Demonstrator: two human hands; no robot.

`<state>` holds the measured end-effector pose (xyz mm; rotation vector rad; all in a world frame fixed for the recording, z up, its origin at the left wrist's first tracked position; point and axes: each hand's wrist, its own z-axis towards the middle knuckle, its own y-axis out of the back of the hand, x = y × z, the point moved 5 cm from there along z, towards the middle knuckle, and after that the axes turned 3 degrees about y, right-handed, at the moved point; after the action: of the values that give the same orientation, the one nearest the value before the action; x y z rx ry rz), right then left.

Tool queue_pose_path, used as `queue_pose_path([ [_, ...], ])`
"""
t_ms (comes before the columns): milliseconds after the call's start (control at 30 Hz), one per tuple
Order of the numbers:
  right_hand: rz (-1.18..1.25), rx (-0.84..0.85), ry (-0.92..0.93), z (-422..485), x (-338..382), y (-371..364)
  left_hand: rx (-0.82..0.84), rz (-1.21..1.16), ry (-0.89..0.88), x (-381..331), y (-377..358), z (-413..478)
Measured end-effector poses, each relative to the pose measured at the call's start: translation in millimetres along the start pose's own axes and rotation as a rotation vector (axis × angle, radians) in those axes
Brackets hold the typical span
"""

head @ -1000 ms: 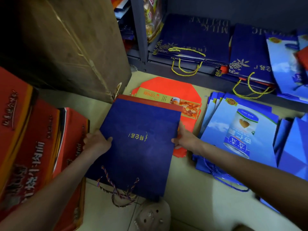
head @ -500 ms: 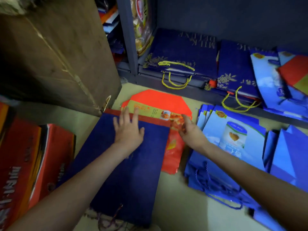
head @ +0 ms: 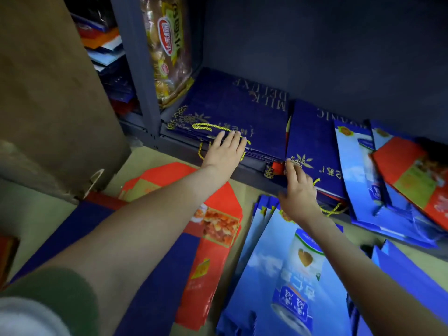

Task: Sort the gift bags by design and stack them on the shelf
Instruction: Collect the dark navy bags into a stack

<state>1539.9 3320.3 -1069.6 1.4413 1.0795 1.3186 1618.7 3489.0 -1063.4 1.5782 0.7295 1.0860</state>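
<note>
Floor, near: a navy bag (head: 155,287) is lying flat under the left forearm, beside a red bag (head: 213,229) and light-blue bags (head: 291,275).
Right grip (head: 299,192): reaching out with straight fingers, holding nothing, at the near corner of the right navy stack (head: 312,137).
Left grip (head: 225,151): lying flat and open-fingered on the left navy stack (head: 232,110).
Key relation: that stack is sitting on the shelf (head: 179,147) directly under the left grip, its long axis running near to far.

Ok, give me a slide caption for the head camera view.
Left hand and right hand, both open, at the navy gift bags on the shelf.
</note>
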Motion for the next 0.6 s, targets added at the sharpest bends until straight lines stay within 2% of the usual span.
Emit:
queue_pose_path([
  [200,0.011,-0.028,0.066,-2,-9,-10,0.028,-0.01,0.021,0,-6,26],
  [467,0.071,-0.032,0.009,2,-1,-2,-0.031,0.065,-0.079,3,-8,14],
  [533,0.279,-0.042,-0.008,2,-3,3,-0.124,0.092,-0.075,10,-5,5],
  [600,0.715,-0.002,-0.054,1,-3,7,-0.215,0.067,-0.049,17,-2,-17],
])
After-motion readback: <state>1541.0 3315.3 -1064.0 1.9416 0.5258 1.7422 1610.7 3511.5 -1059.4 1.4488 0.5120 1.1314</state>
